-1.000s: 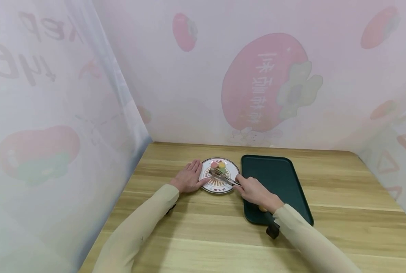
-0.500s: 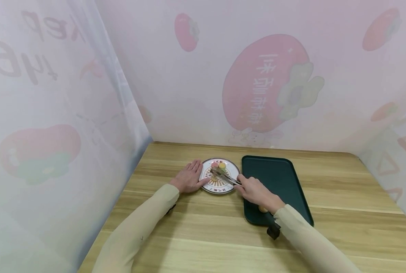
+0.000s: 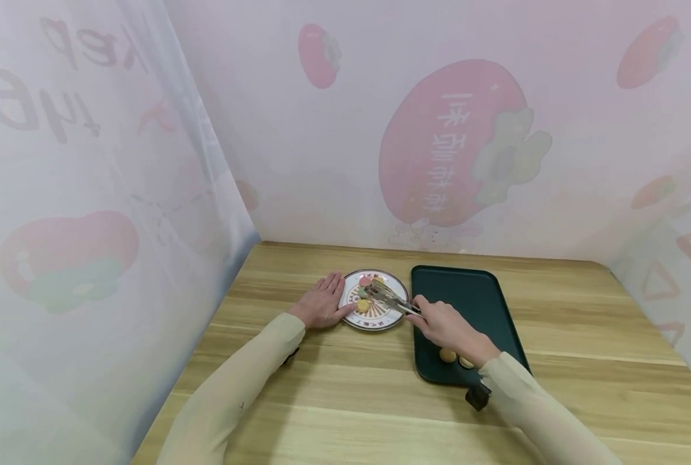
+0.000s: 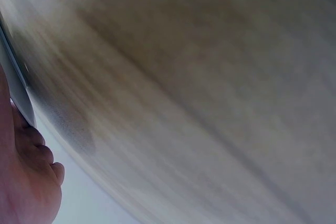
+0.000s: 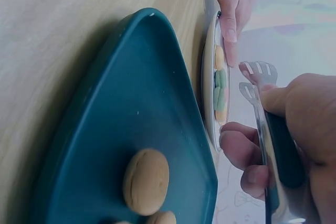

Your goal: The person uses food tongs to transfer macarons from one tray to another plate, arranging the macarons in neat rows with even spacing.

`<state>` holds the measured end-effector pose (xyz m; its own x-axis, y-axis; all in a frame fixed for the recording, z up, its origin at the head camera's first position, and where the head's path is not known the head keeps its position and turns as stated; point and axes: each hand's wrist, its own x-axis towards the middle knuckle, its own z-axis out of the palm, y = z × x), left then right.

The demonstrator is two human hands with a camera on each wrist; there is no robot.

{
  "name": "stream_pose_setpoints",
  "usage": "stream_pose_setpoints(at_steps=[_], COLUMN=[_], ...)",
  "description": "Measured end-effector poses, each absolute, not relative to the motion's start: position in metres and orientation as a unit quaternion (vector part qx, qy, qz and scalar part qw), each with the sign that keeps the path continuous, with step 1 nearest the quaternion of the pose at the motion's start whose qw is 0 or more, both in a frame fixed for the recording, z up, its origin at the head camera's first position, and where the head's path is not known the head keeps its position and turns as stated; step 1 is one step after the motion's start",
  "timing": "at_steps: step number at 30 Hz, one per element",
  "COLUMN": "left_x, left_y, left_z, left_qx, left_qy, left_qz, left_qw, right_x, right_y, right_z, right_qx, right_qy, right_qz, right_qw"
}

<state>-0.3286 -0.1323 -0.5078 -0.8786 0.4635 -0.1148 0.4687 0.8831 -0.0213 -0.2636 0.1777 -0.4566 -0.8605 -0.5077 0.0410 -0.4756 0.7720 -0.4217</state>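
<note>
My left hand [image 3: 320, 302] lies at the left edge of a white patterned plate [image 3: 393, 314], fingers straight and thumb over the rim. In my right hand [image 3: 449, 326] I grip metal tongs with dark handle grips [image 5: 285, 153]; their tips are spread above the plate with nothing between them. On the plate sit a pink macaron [image 3: 365, 281], a green one [image 5: 221, 78] and a yellow one [image 3: 362, 305] near my left thumb. Another yellow macaron [image 3: 378, 281] is partly hidden behind the tongs.
A dark green tray [image 3: 458, 284] stands right of the plate, partly under my right arm. Tan macarons [image 5: 146, 182] lie toward its near end. A printed curtain [image 3: 322, 161] rises behind the wooden table [image 3: 345, 400], with another along the left side.
The tongs and right hand have drawn back slightly to the right. A yellow macaron now shows at the plate's near left, and more of the tray's macarons are uncovered. The left hand stays put.
</note>
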Motion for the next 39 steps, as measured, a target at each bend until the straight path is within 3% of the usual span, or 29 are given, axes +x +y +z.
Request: stream_pose_setpoints(at_steps=[23,39], left_x=[-0.328,-0.327], left_y=[-0.127,-0.125], left_z=[-0.508,-0.512], left_qx=[0.236,0.244], left_qy=[0.97,0.968], left_qz=[-0.024,-0.021], left_qw=[0.059,0.06], right_x=[-0.237,-0.208], right_y=[0.245,0.286], right_z=[-0.446,-0.45], right_qx=[-0.28,-0.321], right_qy=[0.926,0.921], right_qz=[-0.248,-0.222], right_qw=[0.06,-0.004])
